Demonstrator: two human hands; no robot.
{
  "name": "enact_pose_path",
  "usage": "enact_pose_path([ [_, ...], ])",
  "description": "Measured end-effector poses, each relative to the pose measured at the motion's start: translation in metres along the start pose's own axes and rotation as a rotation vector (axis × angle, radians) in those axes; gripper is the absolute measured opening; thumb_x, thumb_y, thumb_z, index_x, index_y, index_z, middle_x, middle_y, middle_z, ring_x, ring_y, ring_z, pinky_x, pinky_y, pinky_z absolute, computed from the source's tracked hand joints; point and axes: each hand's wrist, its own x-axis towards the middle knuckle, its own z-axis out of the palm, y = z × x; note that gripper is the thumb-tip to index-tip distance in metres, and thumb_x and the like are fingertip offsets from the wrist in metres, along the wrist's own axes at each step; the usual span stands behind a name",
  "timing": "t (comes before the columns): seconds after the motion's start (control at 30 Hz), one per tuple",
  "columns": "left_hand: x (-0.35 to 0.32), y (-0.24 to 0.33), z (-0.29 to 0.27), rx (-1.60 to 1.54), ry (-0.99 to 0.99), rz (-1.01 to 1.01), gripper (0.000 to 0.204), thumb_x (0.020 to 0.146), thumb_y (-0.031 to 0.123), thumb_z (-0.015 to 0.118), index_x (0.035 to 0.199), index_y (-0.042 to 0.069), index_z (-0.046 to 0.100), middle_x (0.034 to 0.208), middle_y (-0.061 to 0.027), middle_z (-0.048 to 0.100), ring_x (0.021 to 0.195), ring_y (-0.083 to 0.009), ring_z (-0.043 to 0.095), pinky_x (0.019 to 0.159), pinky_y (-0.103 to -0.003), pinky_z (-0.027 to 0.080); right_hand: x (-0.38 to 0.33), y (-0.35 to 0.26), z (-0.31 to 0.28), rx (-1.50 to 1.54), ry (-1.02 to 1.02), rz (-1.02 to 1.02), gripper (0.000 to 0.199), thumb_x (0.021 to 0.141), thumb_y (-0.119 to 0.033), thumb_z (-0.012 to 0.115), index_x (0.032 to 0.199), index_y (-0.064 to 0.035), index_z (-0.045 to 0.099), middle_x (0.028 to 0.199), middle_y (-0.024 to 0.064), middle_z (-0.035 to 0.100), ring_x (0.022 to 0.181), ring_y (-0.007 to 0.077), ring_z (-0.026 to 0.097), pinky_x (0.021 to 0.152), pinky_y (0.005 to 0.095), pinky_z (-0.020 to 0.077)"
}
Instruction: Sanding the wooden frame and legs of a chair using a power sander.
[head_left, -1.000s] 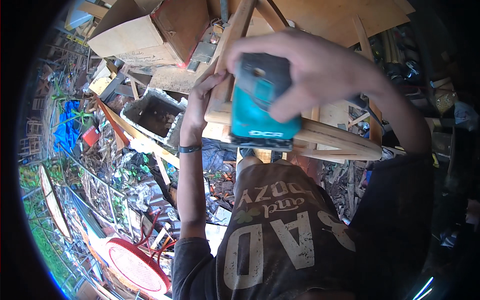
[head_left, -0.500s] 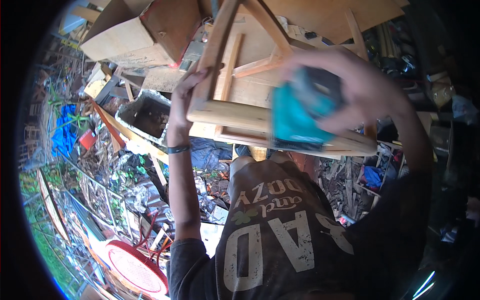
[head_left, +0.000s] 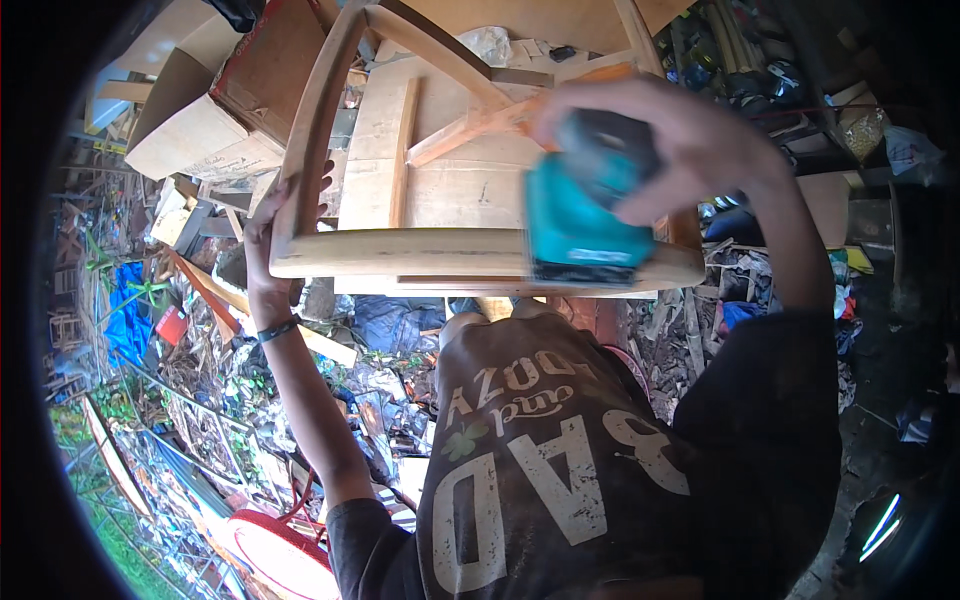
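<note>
Where scrap litters ground, chair frame (head_left: 470, 250) w/ sander (head_left: 580, 215).

left hand (head_left: 272, 225) gripping; right hand (head_left: 668, 140) clenched, raised

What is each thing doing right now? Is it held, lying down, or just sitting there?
Sander: held in the right hand, pressed on the frame's front rail, blurred.
Wooden frame: bare wood, gripped at its left corner by the left hand.
Cardboard box: open, lying tilted.
Red basket: on the ground, untouched.
</note>
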Motion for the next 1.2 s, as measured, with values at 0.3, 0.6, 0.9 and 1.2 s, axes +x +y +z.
enact_pose_path([
  [0.3, 0.015, 0.009, 0.022, 0.013, -0.053, -0.013, 0.062, 0.099, 0.036, 0.052, 0.144, -0.006, 0.046, 0.142, -0.0228, 0.056, 0.129, -0.0284, 0.057, 0.1, -0.035, 0.05, -0.073, 0.003, -0.004, 0.054, 0.132, 0.101, 0.064, 0.059, -0.027, 0.079, 0.115, -0.0035, 0.059, 0.085, 0.0069, 0.061, 0.077, 0.0209, 0.064, 0.071, 0.0337, 0.0524],
  [0.6, 0.019, 0.0, -0.058, 0.621, 0.118, 0.147, 0.055, 0.1, 0.038, 0.053, 0.142, 0.001, 0.052, 0.135, -0.0128, 0.061, 0.114, -0.0211, 0.064, 0.094, -0.037, 0.054, 0.073, -0.033, 0.011, -0.109, 0.026, -0.038, 0.056, 0.066, -0.036, 0.075, 0.11, -0.0034, 0.067, 0.093, 0.0146, 0.07, 0.085, 0.0249, 0.068, 0.073, 0.039, 0.0526],
  [0.9, 0.017, 0.02, 0.013, 0.421, 0.102, -0.006, 0.053, 0.103, 0.036, 0.049, 0.146, 0.003, 0.049, 0.137, -0.0168, 0.061, 0.124, -0.0258, 0.061, 0.092, -0.036, 0.054, -0.088, 0.023, -0.012, -0.002, 0.024, -0.056, 0.062, 0.062, -0.029, 0.078, 0.114, -0.0008, 0.06, 0.075, 0.004, 0.056, 0.064, 0.0187, 0.057, 0.059, 0.0297, 0.046],
  [1.2, 0.019, 0.029, 0.017, 0.274, 0.116, -0.123, 0.052, 0.104, 0.037, 0.046, 0.146, 0.006, 0.049, 0.138, -0.0178, 0.06, 0.124, -0.0258, 0.061, 0.091, -0.037, 0.055, -0.181, 0.05, -0.016, 0.12, 0.288, 0.076, 0.065, 0.057, -0.017, 0.079, 0.118, -0.0042, 0.059, 0.093, 0.0058, 0.061, 0.082, 0.0182, 0.062, 0.075, 0.0313, 0.0493],
])
